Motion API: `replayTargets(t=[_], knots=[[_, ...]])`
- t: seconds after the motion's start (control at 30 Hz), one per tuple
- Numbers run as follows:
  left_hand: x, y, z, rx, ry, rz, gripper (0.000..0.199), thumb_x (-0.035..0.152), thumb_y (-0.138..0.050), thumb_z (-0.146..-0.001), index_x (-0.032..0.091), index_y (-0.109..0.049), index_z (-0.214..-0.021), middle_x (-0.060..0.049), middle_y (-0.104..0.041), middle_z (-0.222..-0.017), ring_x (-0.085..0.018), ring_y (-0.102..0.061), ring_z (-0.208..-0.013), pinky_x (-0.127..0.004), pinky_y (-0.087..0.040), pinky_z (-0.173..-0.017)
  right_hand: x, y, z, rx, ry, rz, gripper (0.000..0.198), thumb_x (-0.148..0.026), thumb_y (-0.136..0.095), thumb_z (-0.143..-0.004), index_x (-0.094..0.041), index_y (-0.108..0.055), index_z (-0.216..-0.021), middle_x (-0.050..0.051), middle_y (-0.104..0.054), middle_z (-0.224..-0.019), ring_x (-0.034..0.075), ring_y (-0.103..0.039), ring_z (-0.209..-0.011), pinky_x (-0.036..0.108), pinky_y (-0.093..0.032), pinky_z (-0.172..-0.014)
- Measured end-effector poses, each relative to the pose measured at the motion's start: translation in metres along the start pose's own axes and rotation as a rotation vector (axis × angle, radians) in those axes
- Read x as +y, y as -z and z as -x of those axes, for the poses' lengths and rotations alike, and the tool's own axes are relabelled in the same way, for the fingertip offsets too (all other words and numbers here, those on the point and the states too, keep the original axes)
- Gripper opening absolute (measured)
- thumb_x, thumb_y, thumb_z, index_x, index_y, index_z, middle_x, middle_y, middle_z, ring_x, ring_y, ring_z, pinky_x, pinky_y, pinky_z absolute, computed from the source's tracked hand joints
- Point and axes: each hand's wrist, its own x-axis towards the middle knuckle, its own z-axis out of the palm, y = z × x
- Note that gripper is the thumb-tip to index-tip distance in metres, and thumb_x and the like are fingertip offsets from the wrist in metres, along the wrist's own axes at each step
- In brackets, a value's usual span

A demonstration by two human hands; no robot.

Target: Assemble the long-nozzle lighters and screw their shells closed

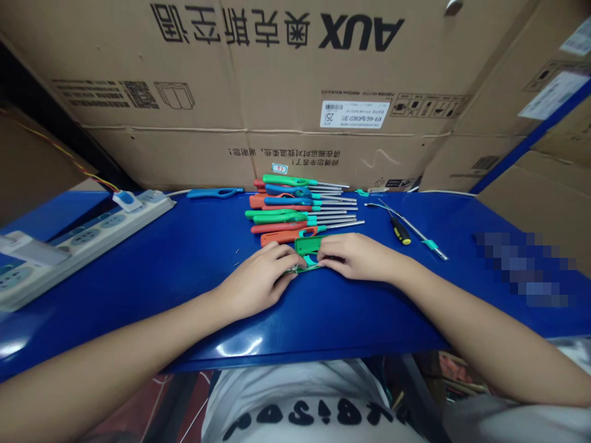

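Note:
Both hands meet over an opened green lighter casing [306, 246] near the middle of the blue table. My left hand [261, 274] pinches the casing's near left part, where small inner parts show between the fingers. From the other side my right hand [353, 255] closes its fingers on the casing's right part, by a teal trigger piece [310, 261]. Just beyond my hands lies a row of several long-nosed lighters [295, 212] in green, blue, red and orange, their metal tubes pointing right. My fingertips partly hide the casing.
On the right lie a black and yellow screwdriver [399, 231] and a loose metal lighter tube [422, 239]. A power strip [87, 243] runs along the left. A blue lighter casing [215, 192] lies at the back, before a large cardboard box [277, 74].

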Motion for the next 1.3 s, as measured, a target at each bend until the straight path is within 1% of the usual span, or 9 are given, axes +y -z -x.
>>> replayTargets(t=[0.2, 0.33, 0.43, 0.63, 0.8, 0.87, 1.03, 1.17, 1.3], knots=[[0.003, 0.002, 0.000, -0.002, -0.019, -0.044, 0.027, 0.018, -0.048, -0.100, 0.023, -0.067, -0.118, -0.009, -0.067, -0.114, -0.026, -0.060, -0.108, -0.042, -0.052, -0.096, -0.001, 0.004, 0.000, -0.007, -0.009, -0.062, 0.012, -0.015, -0.059, -0.093, -0.016, -0.071, -0.089, 0.006, -0.070, -0.088, 0.016, -0.063, -0.078, 0.027, -0.046, -0.072], [0.004, 0.002, 0.001, -0.006, -0.017, -0.086, 0.024, 0.019, -0.050, -0.099, 0.021, -0.064, -0.118, -0.009, -0.069, -0.112, -0.026, -0.060, -0.105, -0.041, -0.053, -0.092, 0.001, 0.010, 0.001, -0.039, 0.001, -0.160, 0.015, -0.011, -0.059, -0.092, -0.017, -0.072, -0.094, 0.006, -0.073, -0.092, 0.016, -0.066, -0.083, 0.028, -0.050, -0.077], [0.004, 0.001, 0.001, 0.012, 0.013, -0.095, 0.022, 0.018, -0.054, -0.097, 0.019, -0.061, -0.118, -0.008, -0.069, -0.106, -0.026, -0.063, -0.099, -0.039, -0.054, -0.086, 0.001, 0.010, 0.001, -0.031, -0.024, -0.154, 0.014, -0.010, -0.060, -0.091, -0.017, -0.072, -0.092, 0.006, -0.071, -0.093, 0.017, -0.065, -0.084, 0.028, -0.050, -0.078], [0.001, 0.001, 0.001, 0.032, 0.102, -0.093, 0.021, 0.023, -0.062, -0.094, 0.019, -0.061, -0.115, -0.009, -0.070, -0.108, -0.026, -0.068, -0.099, -0.039, -0.055, -0.086, 0.003, 0.008, 0.001, -0.040, -0.055, -0.086, 0.012, -0.016, -0.059, -0.094, -0.016, -0.071, -0.093, 0.007, -0.064, -0.098, 0.018, -0.062, -0.088, 0.031, -0.050, -0.080], [-0.001, 0.002, 0.001, 0.013, 0.127, -0.092, 0.022, 0.027, -0.064, -0.094, 0.021, -0.063, -0.115, -0.008, -0.072, -0.106, -0.025, -0.070, -0.097, -0.036, -0.055, -0.085, 0.012, 0.019, 0.009, -0.036, -0.030, -0.122, 0.013, -0.017, -0.059, -0.094, -0.017, -0.070, -0.101, 0.007, -0.066, -0.098, 0.018, -0.062, -0.089, 0.031, -0.049, -0.082], [-0.001, 0.002, 0.000, 0.011, 0.128, -0.092, 0.023, 0.026, -0.065, -0.094, 0.021, -0.064, -0.116, -0.008, -0.072, -0.104, -0.025, -0.070, -0.096, -0.035, -0.055, -0.084, 0.014, 0.024, 0.011, -0.065, -0.077, -0.106, 0.011, -0.018, -0.061, -0.092, -0.017, -0.070, -0.100, 0.006, -0.067, -0.098, 0.018, -0.061, -0.087, 0.030, -0.047, -0.079], [-0.001, 0.002, 0.000, 0.029, 0.109, -0.052, 0.023, 0.024, -0.067, -0.093, 0.020, -0.065, -0.116, -0.007, -0.072, -0.105, -0.024, -0.069, -0.096, -0.034, -0.055, -0.084, 0.015, 0.029, 0.012, -0.211, -0.265, -0.108, 0.010, -0.027, -0.070, -0.087, -0.017, -0.069, -0.089, 0.002, -0.068, -0.084, 0.014, -0.058, -0.070, 0.025, -0.040, -0.062], [-0.003, 0.002, -0.001, 0.036, 0.099, -0.029, 0.023, 0.021, -0.068, -0.092, 0.019, -0.066, -0.115, -0.007, -0.072, -0.104, -0.024, -0.069, -0.095, -0.034, -0.054, -0.084, 0.014, 0.031, 0.011, -0.216, -0.294, -0.135, 0.019, -0.035, -0.073, -0.086, -0.016, -0.070, -0.085, 0.002, -0.067, -0.076, 0.013, -0.058, -0.068, 0.024, -0.039, -0.062], [-0.004, 0.001, -0.001, 0.043, 0.088, -0.012, 0.023, 0.020, -0.067, -0.092, 0.019, -0.066, -0.115, -0.007, -0.072, -0.104, -0.023, -0.068, -0.096, -0.034, -0.054, -0.084, 0.016, 0.032, 0.012, -0.220, -0.304, -0.171, 0.027, -0.042, -0.067, -0.089, -0.016, -0.073, -0.084, 0.002, -0.068, -0.074, 0.013, -0.058, -0.065, 0.025, -0.038, -0.060]])
